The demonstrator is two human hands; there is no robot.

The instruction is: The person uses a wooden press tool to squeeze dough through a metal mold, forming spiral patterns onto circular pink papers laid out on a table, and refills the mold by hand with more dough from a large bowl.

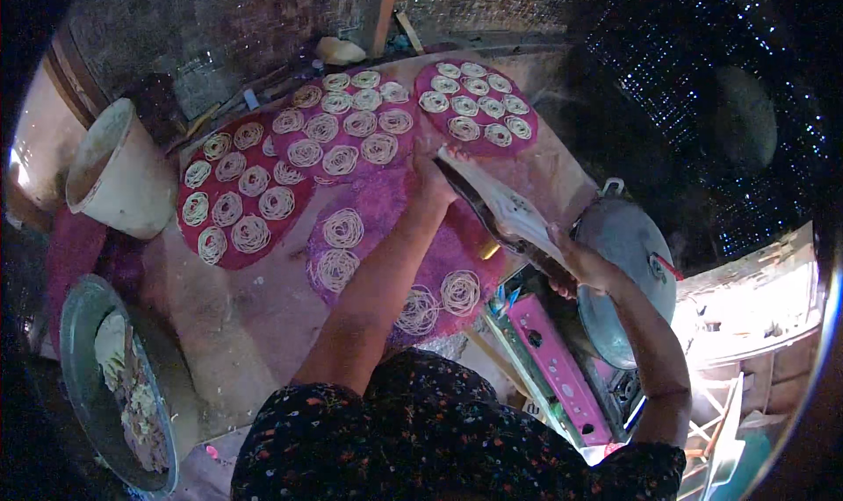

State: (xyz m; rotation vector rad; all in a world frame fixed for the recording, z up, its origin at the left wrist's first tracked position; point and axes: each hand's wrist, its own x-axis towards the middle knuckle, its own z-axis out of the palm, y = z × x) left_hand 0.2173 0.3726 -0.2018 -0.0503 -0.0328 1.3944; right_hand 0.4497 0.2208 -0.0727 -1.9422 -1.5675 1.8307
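Both my hands grip a long flat press-like tool [514,216], pale on its upper face with small dark spots and dark along its lower edge. At its far left end is my left hand [435,174], closed round it. My right hand [582,268] wraps the near right end, beside the big lidded pot. Beneath the tool lies a purple round mat [378,229] bearing several coiled nests of thin pale strands, such as the nest [460,292] near my body. The tool and my left arm hide part of this mat.
More mats with strand nests lie behind: a red mat [233,253] at left and a pink mat [479,145] at far right. A white bucket [132,185] and a basin [75,325] of pale dough stand left. Right are the metal pot [619,237] and a pink stove [562,369].
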